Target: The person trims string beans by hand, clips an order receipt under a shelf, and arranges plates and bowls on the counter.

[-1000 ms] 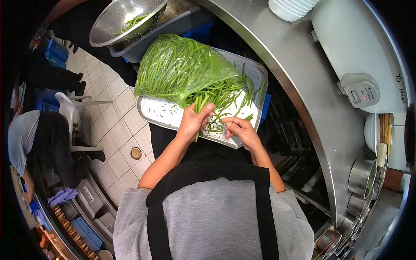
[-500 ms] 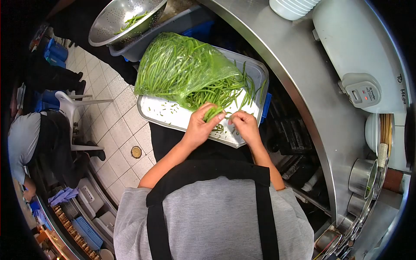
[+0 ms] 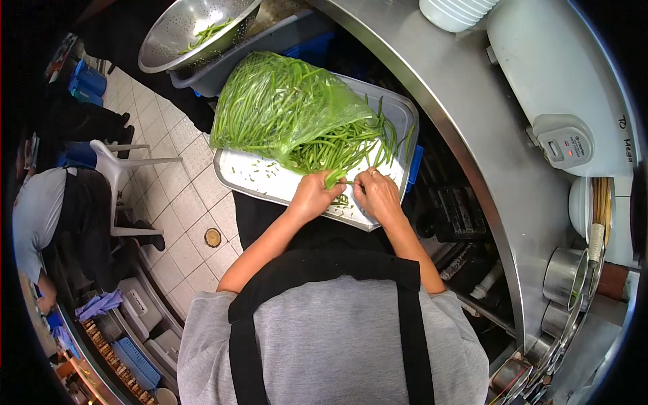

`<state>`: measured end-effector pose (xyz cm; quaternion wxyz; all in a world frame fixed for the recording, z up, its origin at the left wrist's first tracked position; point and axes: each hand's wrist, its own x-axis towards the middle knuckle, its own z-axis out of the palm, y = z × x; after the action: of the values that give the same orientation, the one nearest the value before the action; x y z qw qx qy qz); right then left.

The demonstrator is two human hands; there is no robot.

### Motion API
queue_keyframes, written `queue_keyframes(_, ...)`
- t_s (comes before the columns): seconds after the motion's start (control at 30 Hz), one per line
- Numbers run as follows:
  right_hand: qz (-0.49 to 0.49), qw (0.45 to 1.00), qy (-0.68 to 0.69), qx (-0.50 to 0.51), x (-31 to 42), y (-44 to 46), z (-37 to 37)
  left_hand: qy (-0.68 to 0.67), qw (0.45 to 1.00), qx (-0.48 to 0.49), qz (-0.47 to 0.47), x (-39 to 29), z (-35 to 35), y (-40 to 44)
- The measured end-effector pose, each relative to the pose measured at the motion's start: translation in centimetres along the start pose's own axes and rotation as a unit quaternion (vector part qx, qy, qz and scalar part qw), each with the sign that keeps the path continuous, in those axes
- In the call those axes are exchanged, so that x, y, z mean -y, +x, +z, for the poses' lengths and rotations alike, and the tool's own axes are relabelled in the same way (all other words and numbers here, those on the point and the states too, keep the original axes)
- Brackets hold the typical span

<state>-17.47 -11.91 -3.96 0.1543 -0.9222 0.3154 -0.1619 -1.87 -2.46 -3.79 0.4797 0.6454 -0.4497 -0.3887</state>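
Note:
My left hand (image 3: 316, 194) is closed round a small bunch of green beans (image 3: 333, 178), whose ends stick out toward my right hand. Close beside it, my right hand (image 3: 378, 194) pinches at the tip of a bean, with a ring on one finger. Both hands are over the near part of a pale tray (image 3: 233, 177) dotted with cut bean ends. Behind them, a large clear plastic bag (image 3: 280, 101) full of green beans lies on the tray. Loose green beans (image 3: 341, 147) spill from its mouth.
A steel colander (image 3: 162, 47) with some beans rests on a grey tub (image 3: 223, 77) at the upper left. A steel counter (image 3: 439, 81) curves along the right, carrying a rice cooker (image 3: 560, 88) and bowls (image 3: 455, 13). At left, a person bends near a white chair (image 3: 111, 169).
My right hand has turned, its back now facing up more, and its fingers have come closer to the bean tips. My left hand has shifted slightly. The person at left has moved a little.

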Motion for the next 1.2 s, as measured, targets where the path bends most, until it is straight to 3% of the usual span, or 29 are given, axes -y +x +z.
queue_keyframes(0.17,-0.029,0.999,0.037,-0.027,1.0,-0.1,-1.9,0.157,0.987,0.046,0.004,-0.4,0.4,0.0)
queue_keyframes(0.2,-0.037,0.998,0.045,-0.039,1.0,-0.1,-2.2,0.147,0.988,0.038,0.007,-0.7,0.5,0.0)
queue_keyframes(0.3,0.115,0.965,0.222,-0.078,0.5,-0.2,-1.2,0.073,0.997,0.004,0.006,-1.2,0.5,-0.1)
queue_keyframes(0.43,0.216,0.909,0.351,0.056,-0.2,-0.6,-1.2,-0.111,0.992,-0.046,-0.042,-0.9,0.0,0.0)
queue_keyframes(0.53,0.118,0.916,0.374,0.085,0.4,-0.9,-0.8,-0.189,0.977,-0.083,-0.058,-1.9,-0.4,0.1)
queue_keyframes(0.57,0.144,0.903,0.383,0.133,0.6,-0.9,-1.1,-0.202,0.973,-0.100,-0.054,-1.9,-0.4,0.1)
queue_keyframes(0.67,0.142,0.873,0.445,0.141,0.0,-1.3,0.0,-0.203,0.970,-0.122,-0.050,-1.8,-0.7,0.3)
queue_keyframes(0.77,0.231,0.806,0.521,0.158,0.6,-0.8,-0.9,-0.189,0.973,-0.127,-0.047,-1.7,-0.9,0.3)
queue_keyframes(0.97,0.280,0.813,0.493,0.130,0.3,0.3,-0.4,-0.113,0.987,-0.110,0.029,-3.7,-0.7,-1.0)
queue_keyframes(1.03,0.265,0.862,0.424,0.079,-0.2,1.3,0.7,-0.121,0.984,-0.107,0.080,-3.7,0.0,-1.5)
queue_keyframes(1.07,0.257,0.883,0.389,0.052,-0.3,1.6,1.2,-0.142,0.982,-0.110,0.061,-3.8,-0.2,-1.6)
queue_keyframes(1.1,0.152,0.944,0.289,-0.039,0.2,1.9,1.2,-0.164,0.979,-0.113,0.043,-4.2,-0.7,-1.7)
queue_keyframes(1.2,0.044,0.996,0.079,-0.015,0.9,2.2,1.5,-0.304,0.943,-0.128,-0.045,-4.2,-2.1,-1.1)
